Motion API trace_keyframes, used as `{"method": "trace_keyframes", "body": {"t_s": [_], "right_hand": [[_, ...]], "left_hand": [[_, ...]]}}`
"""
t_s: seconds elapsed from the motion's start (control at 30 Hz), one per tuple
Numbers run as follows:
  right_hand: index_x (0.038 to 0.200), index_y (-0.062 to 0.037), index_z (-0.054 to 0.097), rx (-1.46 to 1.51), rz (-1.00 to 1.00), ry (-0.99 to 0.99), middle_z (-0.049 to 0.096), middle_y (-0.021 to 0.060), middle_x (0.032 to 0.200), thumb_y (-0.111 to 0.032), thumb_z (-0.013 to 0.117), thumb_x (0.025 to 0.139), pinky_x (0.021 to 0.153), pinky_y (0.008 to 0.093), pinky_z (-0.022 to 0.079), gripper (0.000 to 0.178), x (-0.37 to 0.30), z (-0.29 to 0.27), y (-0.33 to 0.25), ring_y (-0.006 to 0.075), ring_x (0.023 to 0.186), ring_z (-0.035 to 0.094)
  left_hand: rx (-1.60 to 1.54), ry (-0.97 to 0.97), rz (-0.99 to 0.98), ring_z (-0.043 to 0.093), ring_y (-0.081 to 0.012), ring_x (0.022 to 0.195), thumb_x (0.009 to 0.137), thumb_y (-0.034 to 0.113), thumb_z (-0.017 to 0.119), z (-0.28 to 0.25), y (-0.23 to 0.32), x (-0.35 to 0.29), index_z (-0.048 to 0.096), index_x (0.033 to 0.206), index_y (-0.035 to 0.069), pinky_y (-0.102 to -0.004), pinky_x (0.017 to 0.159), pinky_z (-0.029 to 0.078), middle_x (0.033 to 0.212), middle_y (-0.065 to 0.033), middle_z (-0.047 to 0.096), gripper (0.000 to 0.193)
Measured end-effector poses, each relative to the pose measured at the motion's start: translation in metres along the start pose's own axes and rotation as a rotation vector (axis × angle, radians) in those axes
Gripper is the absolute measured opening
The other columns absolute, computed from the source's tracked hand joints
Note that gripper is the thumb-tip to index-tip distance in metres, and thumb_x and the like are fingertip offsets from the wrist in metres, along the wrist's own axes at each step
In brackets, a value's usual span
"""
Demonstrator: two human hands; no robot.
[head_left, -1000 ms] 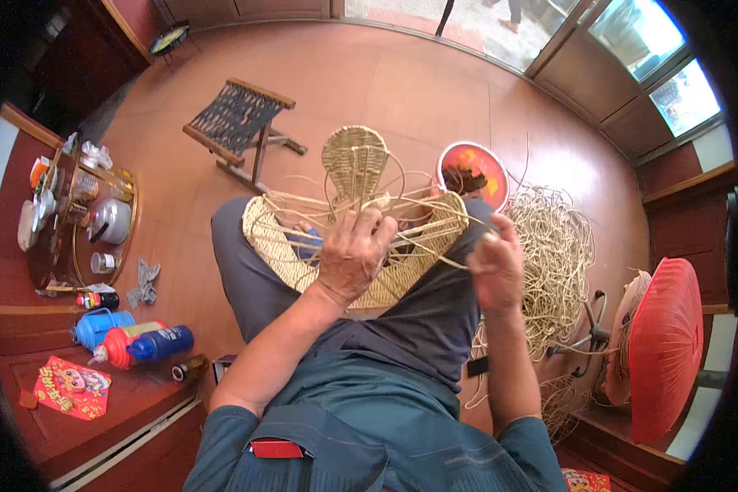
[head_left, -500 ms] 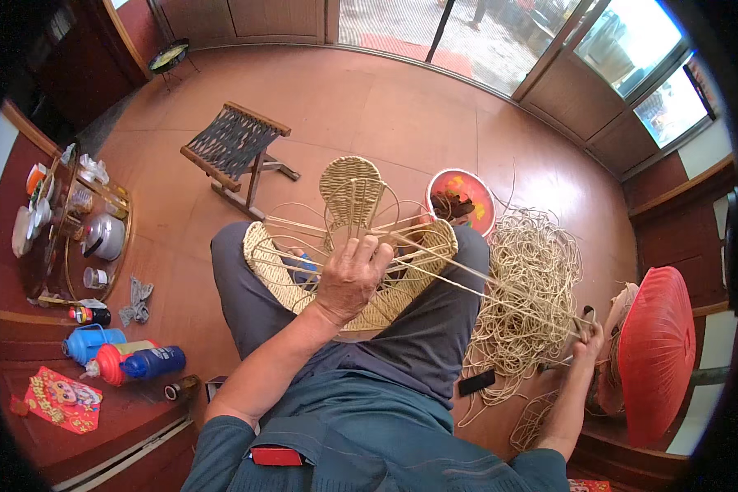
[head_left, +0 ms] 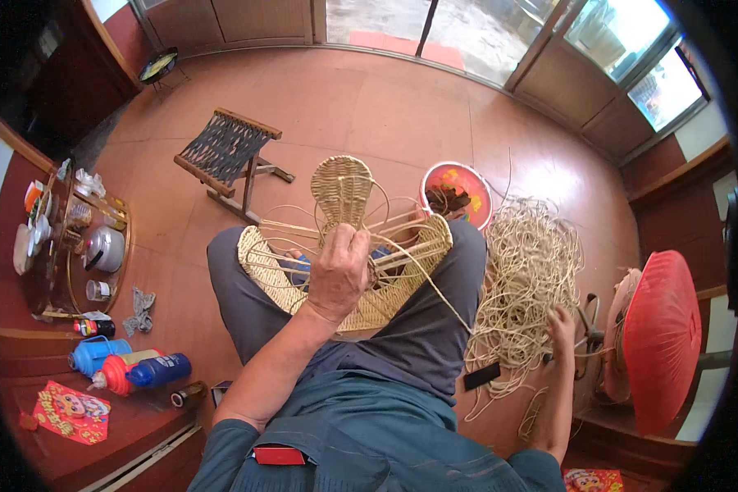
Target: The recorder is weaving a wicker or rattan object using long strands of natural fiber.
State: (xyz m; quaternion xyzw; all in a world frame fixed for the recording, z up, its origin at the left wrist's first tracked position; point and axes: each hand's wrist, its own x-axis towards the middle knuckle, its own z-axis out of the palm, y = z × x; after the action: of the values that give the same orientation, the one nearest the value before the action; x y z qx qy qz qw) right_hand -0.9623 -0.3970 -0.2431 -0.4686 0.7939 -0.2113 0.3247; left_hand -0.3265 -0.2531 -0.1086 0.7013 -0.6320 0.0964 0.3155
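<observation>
Across my thighs lies a piece woven from straw-coloured cord, with a curved band (head_left: pixel 389 307) and a rounded, paddle-shaped part (head_left: pixel 341 182) standing at its far middle. Loose loops and stretched strands run between the two. My left hand (head_left: pixel 338 275) is closed on the woven piece at the narrow base of the paddle; its knuckles hide the exact grip. One cord (head_left: pixel 431 287) slants from there over my right thigh toward a big tangled pile of cord (head_left: pixel 526 283) on the floor. Over the pile's right edge is my right hand (head_left: pixel 561 326), its fingers blurred.
A red-covered round fan (head_left: pixel 662 343) stands at the right, a black phone (head_left: pixel 481 376) by the pile. Beyond my right knee sits a red basin (head_left: pixel 477 195). A folding stool (head_left: pixel 230 150) stands ahead left; bottles (head_left: pixel 157 371) and a tiered shelf (head_left: pixel 125 271) line the left.
My right hand has moved in toward the pile, and the strands stretched to it are no longer taut. The left hand has shifted slightly left and is more upright on the woven piece.
</observation>
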Motion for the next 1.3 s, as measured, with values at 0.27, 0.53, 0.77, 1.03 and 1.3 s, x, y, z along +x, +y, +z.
{"method": "trace_keyframes", "body": {"t_s": [0.27,0.53,0.77,1.03,1.3], "right_hand": [[0.151,-0.0011,0.068,0.142,-0.501,-1.119,0.076,0.0086,0.134,-0.021,0.073,0.109,0.097,0.0356,0.059,0.046,-0.224,0.099,-0.297,0.0152,0.112,0.072],[0.161,0.0035,0.052,0.316,-0.897,-0.605,0.072,0.0223,0.138,0.000,0.067,0.100,0.088,0.0351,0.059,0.063,-0.270,0.205,-0.334,0.0215,0.092,0.072],[0.160,0.0077,0.050,0.034,-1.087,-0.328,0.076,0.0261,0.118,-0.009,0.065,0.101,0.086,0.0523,0.061,0.063,-0.279,0.225,-0.363,0.0445,0.101,0.075],[0.128,0.0028,0.073,0.106,-0.819,-0.595,0.075,0.0304,0.098,-0.022,0.074,0.102,0.081,0.0530,0.059,0.036,-0.262,0.239,-0.373,0.0474,0.090,0.076],[0.110,-0.0011,0.071,0.420,-0.592,-0.878,0.069,0.0053,0.083,-0.027,0.071,0.107,0.065,0.0428,0.054,0.026,-0.249,0.237,-0.364,0.0225,0.068,0.066]], "left_hand": [[-0.044,0.082,-0.017,0.074,-0.0328,0.087,0.104,0.011,0.074,0.009,-0.007,0.010,0.070,0.111,0.009,-0.0437,0.076,0.059,0.102,-0.0093,0.062,0.009],[-0.150,-0.168,-0.157,0.075,-0.0397,0.094,0.105,0.017,0.069,-0.013,0.006,0.008,0.070,0.113,0.007,-0.0507,0.080,0.059,0.101,-0.0174,0.073,0.013],[-0.194,-0.360,-0.267,0.077,-0.0481,0.084,0.107,0.022,0.064,-0.019,0.011,0.015,0.066,0.113,0.005,-0.0588,0.076,0.058,0.085,-0.0272,0.076,0.018],[-0.165,-0.354,-0.280,0.077,-0.0470,0.084,0.105,0.021,0.067,-0.012,0.010,0.006,0.070,0.115,0.007,-0.0576,0.075,0.058,0.085,-0.0255,0.076,0.017],[-0.172,-0.054,-0.166,0.074,-0.0418,0.089,0.103,0.018,0.071,-0.004,0.015,0.000,0.067,0.119,0.008,-0.0520,0.076,0.058,0.099,-0.0180,0.072,0.019]]}}
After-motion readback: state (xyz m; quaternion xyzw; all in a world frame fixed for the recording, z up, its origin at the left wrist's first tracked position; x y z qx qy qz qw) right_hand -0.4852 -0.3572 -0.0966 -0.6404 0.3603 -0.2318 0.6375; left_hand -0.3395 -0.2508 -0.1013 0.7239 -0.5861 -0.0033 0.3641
